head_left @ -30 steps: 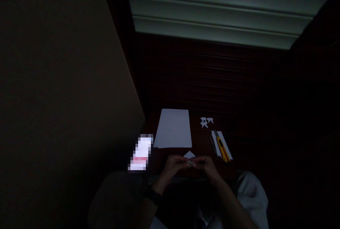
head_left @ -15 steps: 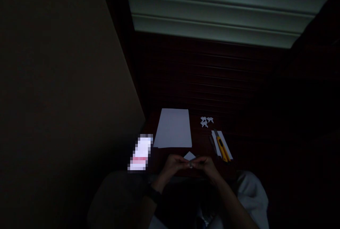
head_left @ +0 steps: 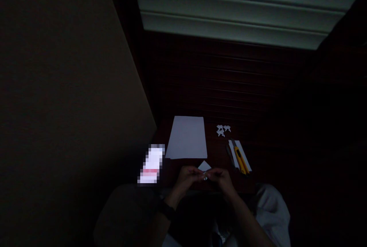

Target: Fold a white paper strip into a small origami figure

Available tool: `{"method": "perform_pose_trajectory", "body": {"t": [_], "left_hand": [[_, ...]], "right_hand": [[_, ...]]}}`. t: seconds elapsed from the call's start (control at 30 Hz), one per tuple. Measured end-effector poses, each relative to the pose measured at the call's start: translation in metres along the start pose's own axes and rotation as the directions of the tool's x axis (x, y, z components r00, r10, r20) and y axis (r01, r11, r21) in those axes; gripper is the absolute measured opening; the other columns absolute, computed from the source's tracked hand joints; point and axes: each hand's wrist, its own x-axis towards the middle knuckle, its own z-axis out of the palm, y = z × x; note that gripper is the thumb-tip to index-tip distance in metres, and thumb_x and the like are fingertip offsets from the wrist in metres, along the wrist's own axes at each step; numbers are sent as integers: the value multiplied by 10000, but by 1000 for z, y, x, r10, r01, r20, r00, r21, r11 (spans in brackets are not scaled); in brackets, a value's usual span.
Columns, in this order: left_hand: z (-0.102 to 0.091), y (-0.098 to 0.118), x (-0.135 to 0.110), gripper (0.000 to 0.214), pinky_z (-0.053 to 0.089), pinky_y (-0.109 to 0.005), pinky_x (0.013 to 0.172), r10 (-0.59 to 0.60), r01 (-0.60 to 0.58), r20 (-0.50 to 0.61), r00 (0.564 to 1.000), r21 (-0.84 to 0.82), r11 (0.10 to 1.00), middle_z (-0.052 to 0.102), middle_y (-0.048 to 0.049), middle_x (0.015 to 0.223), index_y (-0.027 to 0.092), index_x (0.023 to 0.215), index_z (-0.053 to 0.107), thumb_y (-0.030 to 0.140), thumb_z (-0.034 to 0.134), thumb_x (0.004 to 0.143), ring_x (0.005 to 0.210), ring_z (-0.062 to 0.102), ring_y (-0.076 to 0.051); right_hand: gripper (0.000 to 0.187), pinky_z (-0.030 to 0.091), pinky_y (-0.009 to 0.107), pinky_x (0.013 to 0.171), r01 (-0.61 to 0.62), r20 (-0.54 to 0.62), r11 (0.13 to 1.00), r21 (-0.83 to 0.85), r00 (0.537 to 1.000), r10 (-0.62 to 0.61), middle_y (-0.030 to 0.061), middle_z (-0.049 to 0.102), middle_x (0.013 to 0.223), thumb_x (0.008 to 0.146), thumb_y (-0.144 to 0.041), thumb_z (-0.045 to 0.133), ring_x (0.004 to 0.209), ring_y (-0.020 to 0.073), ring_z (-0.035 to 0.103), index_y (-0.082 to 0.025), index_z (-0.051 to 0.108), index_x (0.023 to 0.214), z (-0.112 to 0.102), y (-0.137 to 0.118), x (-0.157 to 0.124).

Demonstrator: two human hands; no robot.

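Note:
Near the front edge of the dark table, a small folded piece of white paper [head_left: 204,166] is held between my two hands, one pointed corner facing away from me. My left hand [head_left: 187,177] pinches it from the left, and a dark band circles that wrist. From the right, my right hand [head_left: 220,179] pinches the same paper, its fingertips close to the left ones. The fingers cover the middle of the paper, so the exact folds are hidden.
A stack of white sheets [head_left: 187,137] lies beyond my hands. Several small folded paper shapes [head_left: 220,130] sit at the back right. Nearer, a yellow utility knife [head_left: 241,160] rests on white paper strips [head_left: 246,156] beside a dark slim object. A lit, blurred screen [head_left: 152,164] is at left.
My fingers have shifted slightly on the paper, and a little more of its far corner shows. Both hands keep their grip; the other things stay where they were.

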Motion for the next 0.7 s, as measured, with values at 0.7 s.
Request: {"method": "perform_pose_trajectory", "body": {"t": [0.7], "left_hand": [[7, 5, -2, 536, 435, -237, 562, 47, -56, -112, 993, -76, 995, 614, 14, 553, 148, 1091, 572, 208, 710, 577, 541, 578, -142]], "right_hand": [[196, 433, 289, 622, 118, -207, 982, -147, 967, -147, 37, 645, 644, 677, -356, 651, 631, 181, 578, -167, 610, 647, 11, 12, 0]]}}
